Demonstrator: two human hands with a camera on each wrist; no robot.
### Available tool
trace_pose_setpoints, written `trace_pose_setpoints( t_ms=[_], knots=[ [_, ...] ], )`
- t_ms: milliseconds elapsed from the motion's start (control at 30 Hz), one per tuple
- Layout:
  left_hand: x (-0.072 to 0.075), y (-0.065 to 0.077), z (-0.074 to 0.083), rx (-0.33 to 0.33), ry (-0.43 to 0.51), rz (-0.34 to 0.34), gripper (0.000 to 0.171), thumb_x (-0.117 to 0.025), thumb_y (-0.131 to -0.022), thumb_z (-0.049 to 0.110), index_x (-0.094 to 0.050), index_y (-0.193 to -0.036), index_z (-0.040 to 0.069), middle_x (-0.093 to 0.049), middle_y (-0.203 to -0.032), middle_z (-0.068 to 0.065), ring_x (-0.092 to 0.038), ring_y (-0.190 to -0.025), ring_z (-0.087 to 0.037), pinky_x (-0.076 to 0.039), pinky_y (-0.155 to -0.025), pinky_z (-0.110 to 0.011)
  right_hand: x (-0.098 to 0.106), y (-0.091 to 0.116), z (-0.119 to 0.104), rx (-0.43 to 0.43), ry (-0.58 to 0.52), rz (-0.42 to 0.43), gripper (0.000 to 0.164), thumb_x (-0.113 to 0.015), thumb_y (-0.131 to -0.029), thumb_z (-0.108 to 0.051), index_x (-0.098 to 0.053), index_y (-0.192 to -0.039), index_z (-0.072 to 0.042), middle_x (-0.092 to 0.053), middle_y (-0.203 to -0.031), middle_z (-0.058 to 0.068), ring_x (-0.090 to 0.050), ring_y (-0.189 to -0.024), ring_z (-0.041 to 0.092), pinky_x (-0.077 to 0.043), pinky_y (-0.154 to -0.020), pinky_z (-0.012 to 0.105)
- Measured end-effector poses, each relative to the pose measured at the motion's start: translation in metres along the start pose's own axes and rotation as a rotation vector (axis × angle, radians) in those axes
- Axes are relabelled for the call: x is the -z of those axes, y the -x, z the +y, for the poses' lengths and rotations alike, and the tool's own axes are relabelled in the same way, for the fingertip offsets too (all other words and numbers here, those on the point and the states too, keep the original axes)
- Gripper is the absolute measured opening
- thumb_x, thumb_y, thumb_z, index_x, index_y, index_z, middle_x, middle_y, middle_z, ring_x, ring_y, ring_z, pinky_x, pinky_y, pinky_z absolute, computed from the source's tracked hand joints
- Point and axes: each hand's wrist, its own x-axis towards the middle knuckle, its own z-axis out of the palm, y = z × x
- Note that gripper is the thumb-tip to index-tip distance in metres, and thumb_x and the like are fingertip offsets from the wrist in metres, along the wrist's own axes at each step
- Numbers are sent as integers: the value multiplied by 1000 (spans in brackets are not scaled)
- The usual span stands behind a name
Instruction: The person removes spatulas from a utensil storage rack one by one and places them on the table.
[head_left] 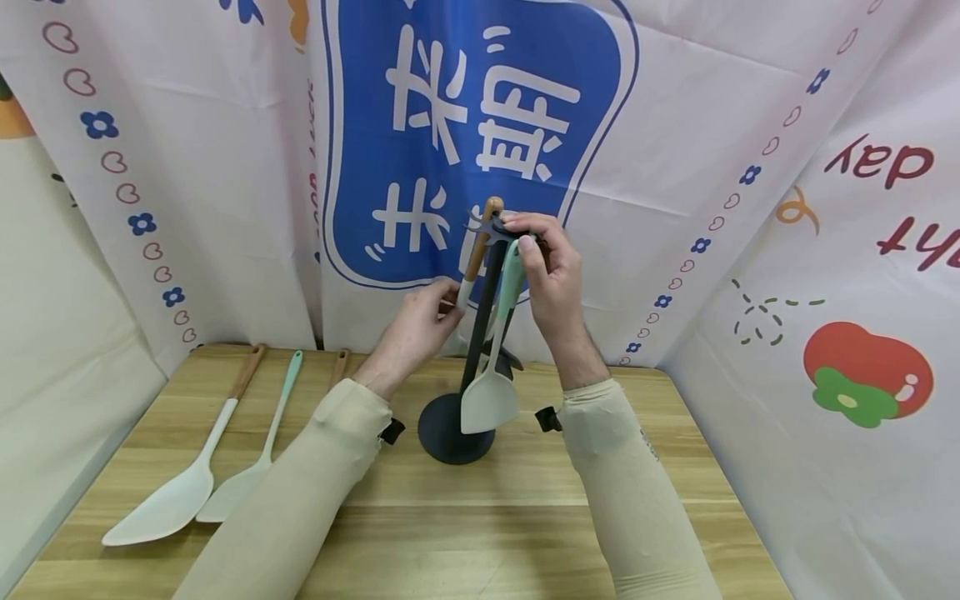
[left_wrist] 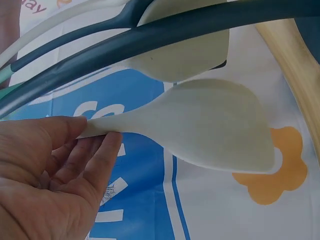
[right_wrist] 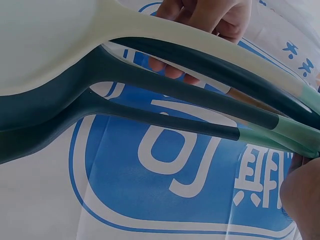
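Observation:
A black utensil stand (head_left: 442, 429) stands upright on a round base. My left hand (head_left: 416, 329) pinches the white neck of a wooden-handled spatula (head_left: 474, 265), whose pale blade (left_wrist: 215, 125) fills the middle of the left wrist view. The top of that handle is up at the stand's hook ring; whether it hangs there I cannot tell. At the ring, my right hand (head_left: 553, 271) grips the top, its thumb against the mint handle of a hanging pale spatula (head_left: 491, 404). Dark utensils (right_wrist: 175, 125) with mint handles hang behind, their heads partly hidden.
On the wooden table (head_left: 450, 533), a large white turner (head_left: 161, 504) and a mint-handled turner (head_left: 243, 487) lie at the left. Another wooden handle (head_left: 340, 367) shows beyond my left forearm, which hides the remainder. Printed curtain (head_left: 697, 125) surrounds the table.

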Motion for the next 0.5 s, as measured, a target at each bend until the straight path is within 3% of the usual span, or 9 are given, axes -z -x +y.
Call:
trace_pose_setpoints(
  t_ms=[500],
  knots=[
    [10,-2,-4,42,7,30,27,-69,-119,10,-70,-144,1,-77,-140,-21,-80,-131,-40,-67,-116,-56,0,-1,1,-8,4,1,51,-52,-111,-26,-69,-132,17,-65,-142,39,-66,-137,4,-54,-121,27]
  ],
)
